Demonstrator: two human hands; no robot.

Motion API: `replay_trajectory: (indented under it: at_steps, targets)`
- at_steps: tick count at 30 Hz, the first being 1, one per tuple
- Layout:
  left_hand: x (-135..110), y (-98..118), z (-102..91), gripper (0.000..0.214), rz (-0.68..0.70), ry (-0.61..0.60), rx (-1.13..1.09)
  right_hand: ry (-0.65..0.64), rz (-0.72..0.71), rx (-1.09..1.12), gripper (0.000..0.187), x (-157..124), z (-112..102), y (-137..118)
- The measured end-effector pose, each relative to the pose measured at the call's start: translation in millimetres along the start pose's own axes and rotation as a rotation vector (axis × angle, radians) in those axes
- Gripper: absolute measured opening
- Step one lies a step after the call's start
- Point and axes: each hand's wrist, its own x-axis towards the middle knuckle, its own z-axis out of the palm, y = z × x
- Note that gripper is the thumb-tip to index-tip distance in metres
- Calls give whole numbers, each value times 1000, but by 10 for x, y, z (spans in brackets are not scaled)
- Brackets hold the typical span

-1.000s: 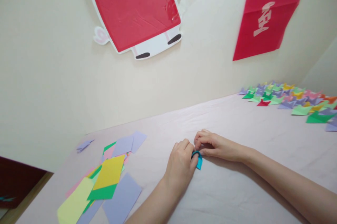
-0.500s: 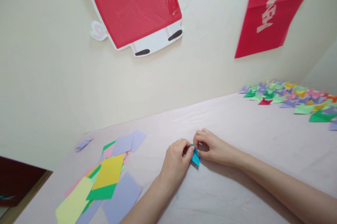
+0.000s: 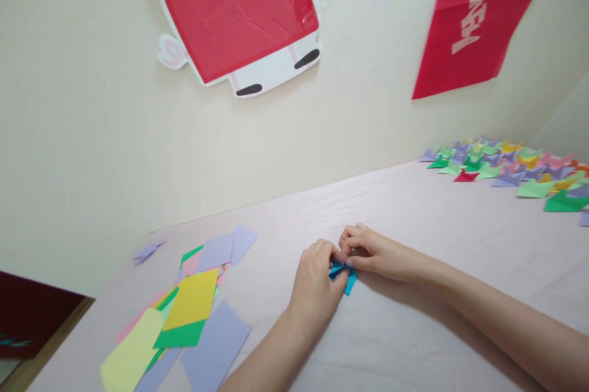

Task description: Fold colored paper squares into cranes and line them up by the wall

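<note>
One piece of blue paper (image 3: 351,283) was pinched between the thumb and curled fingers of the left hand (image 3: 313,278); its top edge was met by the thumb of the half-curled right hand (image 3: 377,256), whose grip could not be made out. Cloth (image 3: 405,208) was seen running from both hands to the wall edge. To the left, one yellow sheet (image 3: 191,301) was noted atop overlapped sheets; far right, folded pieces (image 3: 508,179), too crowded for counting. The blue paper looked creased, compact, partly covered.
</note>
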Motion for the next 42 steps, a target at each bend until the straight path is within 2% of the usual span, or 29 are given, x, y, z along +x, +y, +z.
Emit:
replay_trajectory:
  at_steps: [7, 13, 19, 25, 31, 33, 35, 42]
  targets:
    - [-8, -15, 44, 16, 5, 19, 27, -26, -20, 21, 10, -10, -7, 43]
    - [-21, -10, 0, 19, 21, 32, -2, 13, 10, -5, 2, -12, 20, 4]
    - [3, -12, -73, 12, 19, -38, -35, 61, 23, -59, 6, 6, 68, -15]
    - [27, -33, -109, 20, -11, -52, -99, 81, 39, -102, 13, 10, 84, -41]
    - [24, -40, -111, 16, 33, -56, -112, 95, 24, -104, 8, 5, 93, -54]
    - [13, -27, -108, 10, 53, -53, -82, 91, 29, -85, 7, -3, 86, -49]
    - [0, -10, -96, 17, 59, -51, -58, 68, 19, -45, 6, -12, 63, -38]
    - [-9, 13, -16, 17, -35, -23, -21, -33, 11, 65, 8, -3, -35, 3]
